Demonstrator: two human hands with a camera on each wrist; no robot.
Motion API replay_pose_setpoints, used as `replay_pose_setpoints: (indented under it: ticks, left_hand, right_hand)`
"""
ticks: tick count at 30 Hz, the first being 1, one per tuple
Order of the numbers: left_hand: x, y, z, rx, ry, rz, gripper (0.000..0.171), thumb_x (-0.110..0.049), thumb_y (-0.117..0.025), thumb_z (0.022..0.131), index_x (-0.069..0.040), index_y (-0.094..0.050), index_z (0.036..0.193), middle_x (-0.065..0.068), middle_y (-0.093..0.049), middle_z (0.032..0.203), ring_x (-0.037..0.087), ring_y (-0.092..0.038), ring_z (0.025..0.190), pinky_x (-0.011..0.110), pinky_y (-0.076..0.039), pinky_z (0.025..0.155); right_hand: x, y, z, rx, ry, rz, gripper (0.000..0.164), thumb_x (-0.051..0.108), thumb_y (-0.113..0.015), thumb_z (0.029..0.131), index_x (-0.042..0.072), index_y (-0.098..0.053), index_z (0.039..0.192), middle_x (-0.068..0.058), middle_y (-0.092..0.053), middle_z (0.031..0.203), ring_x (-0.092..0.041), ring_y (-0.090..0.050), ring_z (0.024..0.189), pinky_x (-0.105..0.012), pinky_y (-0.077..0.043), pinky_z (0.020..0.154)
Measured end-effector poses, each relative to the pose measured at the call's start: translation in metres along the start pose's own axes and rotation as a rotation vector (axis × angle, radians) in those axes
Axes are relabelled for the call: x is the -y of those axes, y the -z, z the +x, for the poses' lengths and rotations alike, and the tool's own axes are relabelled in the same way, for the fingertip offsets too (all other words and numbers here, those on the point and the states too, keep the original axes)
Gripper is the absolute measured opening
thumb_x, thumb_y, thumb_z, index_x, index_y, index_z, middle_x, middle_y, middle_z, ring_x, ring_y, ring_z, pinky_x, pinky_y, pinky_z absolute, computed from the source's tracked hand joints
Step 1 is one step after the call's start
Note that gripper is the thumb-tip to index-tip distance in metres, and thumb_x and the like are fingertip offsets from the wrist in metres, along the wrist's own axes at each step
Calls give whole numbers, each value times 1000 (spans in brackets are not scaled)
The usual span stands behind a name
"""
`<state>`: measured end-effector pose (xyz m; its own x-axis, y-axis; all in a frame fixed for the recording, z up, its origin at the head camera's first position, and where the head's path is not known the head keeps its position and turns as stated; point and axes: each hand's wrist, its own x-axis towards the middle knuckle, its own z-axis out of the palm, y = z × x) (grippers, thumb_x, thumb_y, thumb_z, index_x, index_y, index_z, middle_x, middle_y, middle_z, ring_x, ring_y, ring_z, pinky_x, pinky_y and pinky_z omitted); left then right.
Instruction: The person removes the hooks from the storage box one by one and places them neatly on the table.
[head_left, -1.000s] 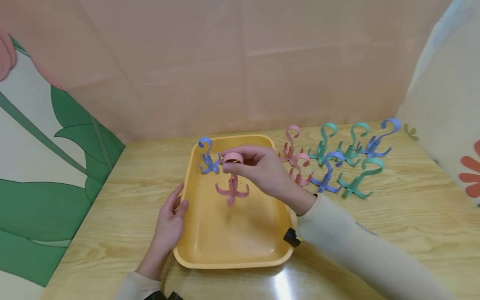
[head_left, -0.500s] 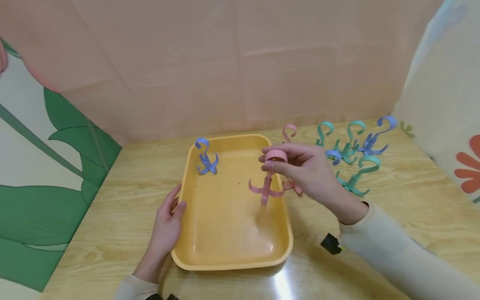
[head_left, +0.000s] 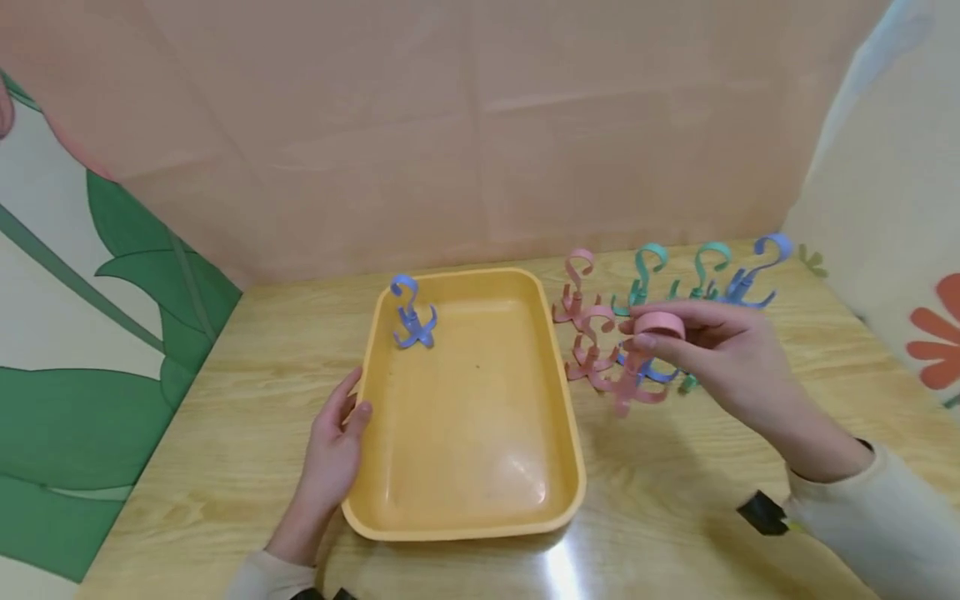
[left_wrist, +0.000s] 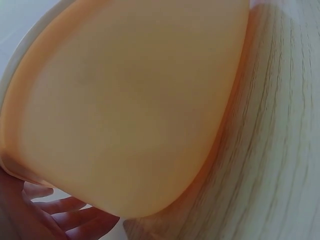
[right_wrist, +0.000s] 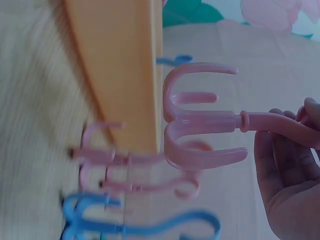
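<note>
In the head view my right hand (head_left: 742,371) pinches a pink four-pronged hook (head_left: 628,388) by its curved top, prongs down, in the air to the right of the yellow tray (head_left: 465,433). The right wrist view shows this pink hook (right_wrist: 200,122) close up, its prongs apart from anything. My left hand (head_left: 335,454) grips the tray's left rim, thumb at the edge and fingers along the outside. A blue hook (head_left: 412,323) stands in the tray's far left corner.
Right of the tray stand two pink hooks (head_left: 590,362), green hooks (head_left: 651,260) and blue hooks (head_left: 772,248), some partly hidden by my right hand. A pink-beige sheet (head_left: 480,150) hangs behind the wooden table (head_left: 225,417).
My right hand has carried the pink hook rightward, from over the tray to in front of the standing hooks. My left hand stays on the tray rim.
</note>
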<state>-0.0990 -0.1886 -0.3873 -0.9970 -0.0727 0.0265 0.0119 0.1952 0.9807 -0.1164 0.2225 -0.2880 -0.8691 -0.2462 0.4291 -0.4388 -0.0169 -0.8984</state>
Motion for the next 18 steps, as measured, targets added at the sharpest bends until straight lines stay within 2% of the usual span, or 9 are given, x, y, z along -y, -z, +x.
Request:
replay_pose_setpoints:
  ticks: [7,13,15,18]
  left_hand:
    - [0,0,1,-7,-3,7,51,-5,-45,106,-11,-36,156,27,-58,128,32,-65,102,33,-58,79]
    - [0,1,0,-11,-4,6,51,-5,-45,107,-11,-36,156,26,-58,127,30,-65,101,33,-58,79]
    - [0,1,0,-9,-1,2,51,-6,-45,107,-12,-36,156,26,-58,128,30,-65,102,33,-58,80]
    - [0,0,0,-6,1,-7,51,-6,-45,107,-12,-35,156,26,-57,129,31,-65,103,33,-58,81]
  right_hand:
    - [2,32,-21,-67,-73,-34,27,-18,-62,90,-17,-63,118,-14,-74,108,-20,-72,95,-24,-57,81]
    - [8,60,-33,-115,-95,-40,31,-22,-59,90,-20,-60,120,-19,-73,107,-22,-72,99,-20,-54,87]
    - [11,70,-37,-142,-91,-77,32,-22,-59,89,-20,-60,121,-18,-73,107,-20,-71,100,-18,-53,88]
    - [11,87,-42,-170,-49,-76,31,-24,-57,89,-22,-58,121,-16,-74,106,-19,-72,97,-17,-51,88]
